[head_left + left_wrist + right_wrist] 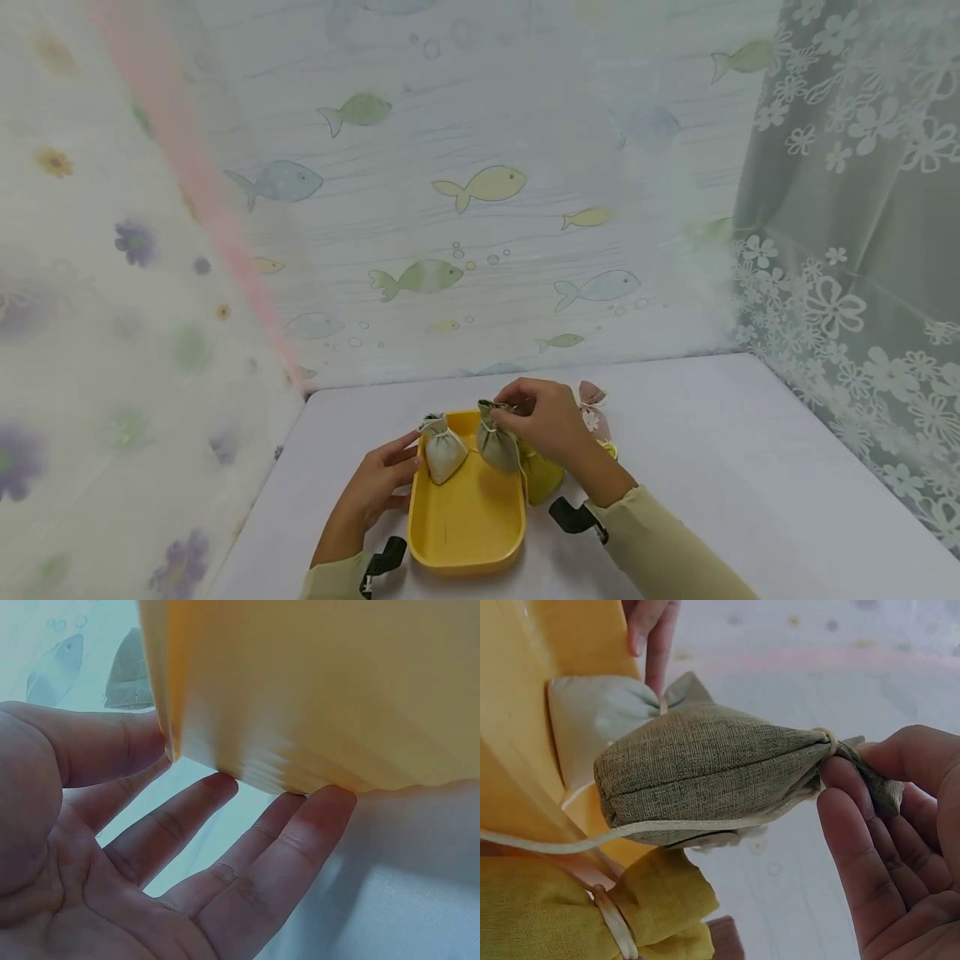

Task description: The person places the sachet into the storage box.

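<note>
My right hand (551, 417) pinches the gathered top of a grey-green drawstring pouch (705, 776). The pouch hangs over the right far part of a yellow tray (468, 517), its pale cord trailing. At the tray's left side my left hand (187, 877) holds the rim and wall, thumb and fingertips against the plastic. Inside the tray, a whitish pouch (446, 454) leans near the far left corner. Beside the tray's right wall sits a mustard-yellow pouch (543, 477), partly hidden by my right hand and the grey-green pouch.
A pink pouch (592, 408) stands beyond my right hand, partly covered by it. The white table (675, 433) extends to both sides. Fish-patterned sheeting (480, 250) hangs behind, and a grey curtain with white flowers (847, 292) borders the right.
</note>
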The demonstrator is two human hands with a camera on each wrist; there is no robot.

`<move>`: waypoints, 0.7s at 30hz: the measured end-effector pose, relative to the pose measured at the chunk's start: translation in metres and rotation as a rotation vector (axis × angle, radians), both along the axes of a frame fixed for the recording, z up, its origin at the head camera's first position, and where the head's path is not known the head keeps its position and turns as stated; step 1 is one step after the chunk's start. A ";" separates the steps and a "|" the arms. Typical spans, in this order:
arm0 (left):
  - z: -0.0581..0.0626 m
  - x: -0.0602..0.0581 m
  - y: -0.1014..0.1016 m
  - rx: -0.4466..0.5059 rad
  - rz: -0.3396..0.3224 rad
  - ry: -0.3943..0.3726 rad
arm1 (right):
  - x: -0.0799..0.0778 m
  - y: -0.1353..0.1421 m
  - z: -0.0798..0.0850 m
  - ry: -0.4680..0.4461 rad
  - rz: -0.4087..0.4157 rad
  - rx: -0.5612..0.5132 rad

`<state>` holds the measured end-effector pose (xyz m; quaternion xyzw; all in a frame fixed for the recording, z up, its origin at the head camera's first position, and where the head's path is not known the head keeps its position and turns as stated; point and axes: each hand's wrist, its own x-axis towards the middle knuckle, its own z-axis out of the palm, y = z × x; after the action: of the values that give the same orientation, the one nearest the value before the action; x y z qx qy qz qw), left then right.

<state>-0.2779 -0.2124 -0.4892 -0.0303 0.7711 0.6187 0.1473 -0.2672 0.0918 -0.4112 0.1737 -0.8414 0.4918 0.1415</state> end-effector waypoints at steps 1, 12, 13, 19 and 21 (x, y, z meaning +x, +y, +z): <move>0.000 0.000 0.000 0.002 0.000 0.000 | -0.001 -0.001 0.000 -0.002 0.000 -0.003; -0.001 -0.001 -0.001 0.021 -0.003 -0.004 | -0.009 -0.013 0.004 -0.004 -0.014 -0.004; -0.001 -0.002 -0.001 0.022 -0.004 -0.002 | -0.009 -0.014 0.005 -0.003 -0.015 -0.004; -0.002 -0.002 -0.001 0.024 -0.011 0.008 | -0.019 -0.020 0.000 -0.017 -0.031 -0.008; -0.003 -0.002 -0.001 0.022 -0.011 0.007 | -0.021 -0.022 -0.004 -0.035 -0.036 0.001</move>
<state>-0.2801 -0.2132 -0.4918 -0.0225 0.7648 0.6265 0.1485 -0.2881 0.0701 -0.4148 0.1501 -0.8471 0.4916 0.1353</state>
